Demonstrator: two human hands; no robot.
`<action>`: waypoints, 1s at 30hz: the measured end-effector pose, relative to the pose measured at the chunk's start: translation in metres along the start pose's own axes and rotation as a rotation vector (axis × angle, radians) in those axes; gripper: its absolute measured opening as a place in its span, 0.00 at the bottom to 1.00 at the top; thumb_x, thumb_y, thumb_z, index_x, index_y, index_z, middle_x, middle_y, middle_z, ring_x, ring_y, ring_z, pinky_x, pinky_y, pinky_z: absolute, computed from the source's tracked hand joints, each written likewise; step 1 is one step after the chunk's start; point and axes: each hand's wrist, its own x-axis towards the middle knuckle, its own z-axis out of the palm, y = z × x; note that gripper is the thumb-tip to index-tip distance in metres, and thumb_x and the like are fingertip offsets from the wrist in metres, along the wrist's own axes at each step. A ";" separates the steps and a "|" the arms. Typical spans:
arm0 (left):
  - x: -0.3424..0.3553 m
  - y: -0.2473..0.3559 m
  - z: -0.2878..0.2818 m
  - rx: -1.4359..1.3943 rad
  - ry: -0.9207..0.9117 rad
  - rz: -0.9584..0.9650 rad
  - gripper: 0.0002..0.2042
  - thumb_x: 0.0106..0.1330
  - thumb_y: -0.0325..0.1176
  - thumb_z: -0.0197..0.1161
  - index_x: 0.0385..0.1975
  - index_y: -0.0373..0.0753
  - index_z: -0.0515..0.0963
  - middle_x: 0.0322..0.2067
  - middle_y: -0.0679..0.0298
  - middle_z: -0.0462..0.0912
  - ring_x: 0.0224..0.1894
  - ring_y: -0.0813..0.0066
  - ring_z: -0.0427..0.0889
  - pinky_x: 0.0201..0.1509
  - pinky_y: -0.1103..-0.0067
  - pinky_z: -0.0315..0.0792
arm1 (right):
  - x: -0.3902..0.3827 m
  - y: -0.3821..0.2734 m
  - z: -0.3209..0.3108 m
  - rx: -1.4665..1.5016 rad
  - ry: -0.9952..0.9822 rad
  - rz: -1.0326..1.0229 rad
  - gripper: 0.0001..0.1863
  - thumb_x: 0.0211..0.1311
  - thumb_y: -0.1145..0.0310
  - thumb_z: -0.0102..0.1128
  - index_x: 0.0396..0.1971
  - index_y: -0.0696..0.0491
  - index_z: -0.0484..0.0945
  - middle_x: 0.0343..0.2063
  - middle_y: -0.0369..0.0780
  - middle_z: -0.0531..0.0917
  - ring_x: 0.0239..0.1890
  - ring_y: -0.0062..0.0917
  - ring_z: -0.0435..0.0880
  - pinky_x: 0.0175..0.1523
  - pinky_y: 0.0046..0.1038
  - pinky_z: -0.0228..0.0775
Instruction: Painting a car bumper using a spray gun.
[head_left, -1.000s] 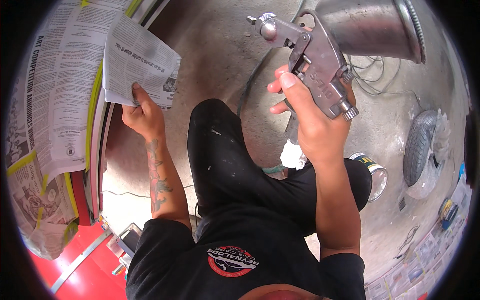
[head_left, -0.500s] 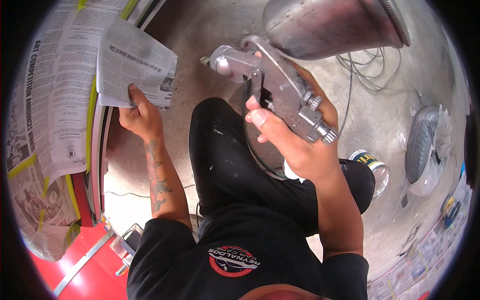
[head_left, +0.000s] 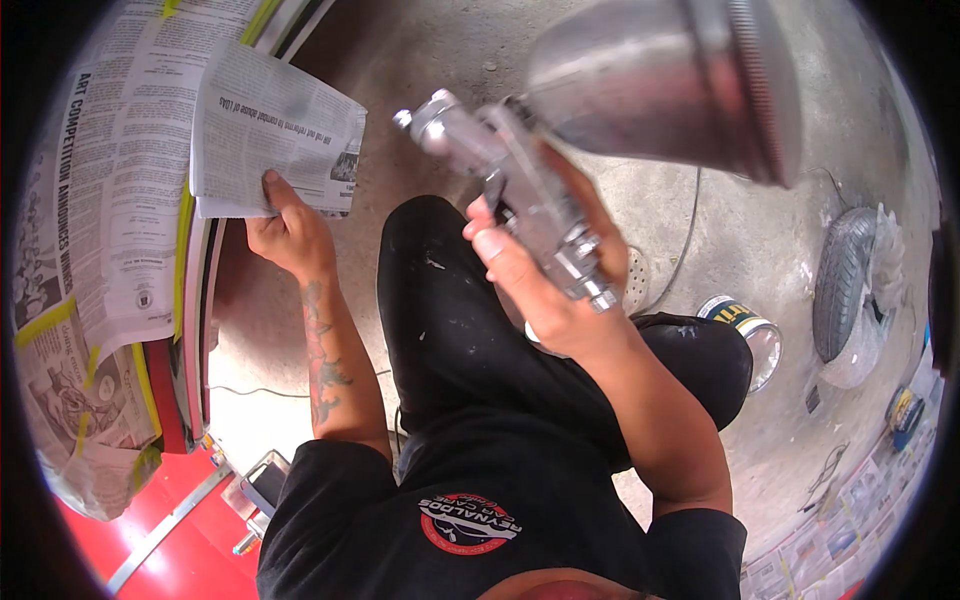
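Note:
My right hand (head_left: 545,285) grips the handle of a metal spray gun (head_left: 505,180), raised close to the camera, its nozzle pointing left. The gun's big metal cup (head_left: 670,85) fills the upper right. My left hand (head_left: 290,235) pinches the lower edge of a folded sheet of newspaper (head_left: 270,135) and holds it against a red body panel (head_left: 150,540) that is masked with taped newspaper (head_left: 110,200). My black trouser leg (head_left: 450,310) lies between the two hands.
A concrete floor (head_left: 770,440) spreads to the right. On it stand an open paint tin (head_left: 745,325) and a tyre in plastic wrap (head_left: 850,285). A thin hose (head_left: 685,255) runs across the floor. More newspaper sheets (head_left: 830,530) lie at the lower right.
My right hand has brought the spray gun left and closer to the camera, tilting its cup over to the right. My left hand keeps the newspaper in about the same place.

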 end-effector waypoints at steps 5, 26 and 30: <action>0.004 0.009 0.006 0.011 0.004 0.010 0.13 0.69 0.30 0.57 0.40 0.22 0.78 0.36 0.58 0.84 0.34 0.78 0.77 0.39 0.81 0.72 | -0.005 0.015 -0.002 -0.093 -0.096 -0.104 0.27 0.56 0.77 0.63 0.58 0.59 0.69 0.41 0.42 0.82 0.38 0.20 0.83 0.44 0.22 0.74; 0.008 0.012 0.013 0.009 0.023 0.035 0.12 0.69 0.29 0.56 0.39 0.22 0.78 0.35 0.57 0.84 0.34 0.78 0.78 0.38 0.81 0.72 | 0.012 0.004 -0.012 -0.082 0.086 -0.057 0.26 0.57 0.79 0.61 0.57 0.62 0.68 0.41 0.41 0.81 0.35 0.18 0.82 0.43 0.20 0.74; 0.010 0.013 0.015 0.019 0.002 0.044 0.13 0.69 0.30 0.56 0.40 0.21 0.78 0.36 0.57 0.84 0.36 0.78 0.78 0.40 0.81 0.72 | 0.023 0.004 -0.016 -0.080 0.146 -0.133 0.26 0.57 0.79 0.61 0.57 0.61 0.68 0.33 0.39 0.82 0.27 0.15 0.79 0.32 0.18 0.73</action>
